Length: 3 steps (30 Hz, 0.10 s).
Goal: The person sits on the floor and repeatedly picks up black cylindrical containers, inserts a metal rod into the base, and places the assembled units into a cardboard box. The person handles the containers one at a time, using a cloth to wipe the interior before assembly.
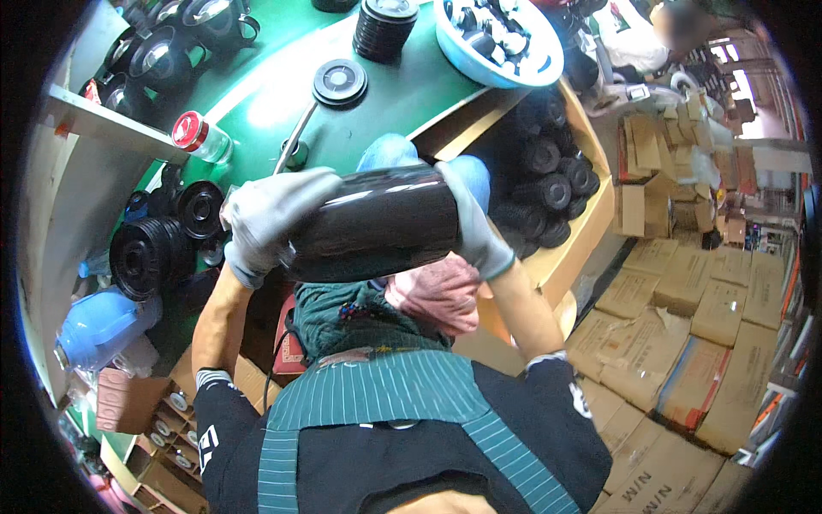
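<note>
A glossy black cylinder point(381, 224) lies sideways between my hands, above my lap. My left hand point(278, 214), in a grey-white work glove and slightly blurred, grips its left end. Around the right end my gloved right hand point(476, 221) is closed, with its fingers mostly behind the cylinder. Whether the ends are open or capped is hidden by the gloves. Just beyond my left hand, a thin metal rod point(296, 137) slants up from the green table point(257, 94). A clear jar with a red lid point(202, 137) stands on the table to the left.
Stacked black discs point(384, 30) and a flat black lid point(340, 82) sit on the table. A light-blue basin point(501, 79) holds small parts. Black round parts point(548, 176) fill a wooden-edged bin at right. Cartons point(685, 283) cover the right side; black lids point(141, 257) cluster left.
</note>
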Tool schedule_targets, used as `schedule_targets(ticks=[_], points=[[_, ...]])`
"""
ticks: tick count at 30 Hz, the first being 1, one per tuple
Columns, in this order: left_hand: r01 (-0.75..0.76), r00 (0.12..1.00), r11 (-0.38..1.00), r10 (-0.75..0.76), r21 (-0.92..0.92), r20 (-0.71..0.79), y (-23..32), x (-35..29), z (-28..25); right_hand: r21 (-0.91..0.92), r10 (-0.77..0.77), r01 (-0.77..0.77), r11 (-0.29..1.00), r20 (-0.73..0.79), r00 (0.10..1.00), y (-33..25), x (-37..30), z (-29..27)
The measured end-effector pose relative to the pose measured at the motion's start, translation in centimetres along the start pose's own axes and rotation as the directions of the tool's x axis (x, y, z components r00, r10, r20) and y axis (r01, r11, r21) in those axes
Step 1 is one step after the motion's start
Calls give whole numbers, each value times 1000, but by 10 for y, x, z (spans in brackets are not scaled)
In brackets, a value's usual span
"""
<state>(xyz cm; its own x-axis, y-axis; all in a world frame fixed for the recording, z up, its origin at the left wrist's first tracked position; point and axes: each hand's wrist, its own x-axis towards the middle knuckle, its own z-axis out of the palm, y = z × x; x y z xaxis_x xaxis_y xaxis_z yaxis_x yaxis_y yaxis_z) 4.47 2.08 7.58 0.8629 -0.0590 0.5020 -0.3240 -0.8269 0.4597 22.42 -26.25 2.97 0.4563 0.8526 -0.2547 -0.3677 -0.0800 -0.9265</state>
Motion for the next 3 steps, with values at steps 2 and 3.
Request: schedule_targets(ticks=[2,3], points=[[-134,988,986,126,95,88,9,5,-5,237,297,-276,931,-56,953,-5,4,4],[-8,999,998,6,-66,-38,3,1,4,223,297,-281,933,-40,954,-9,8,0]])
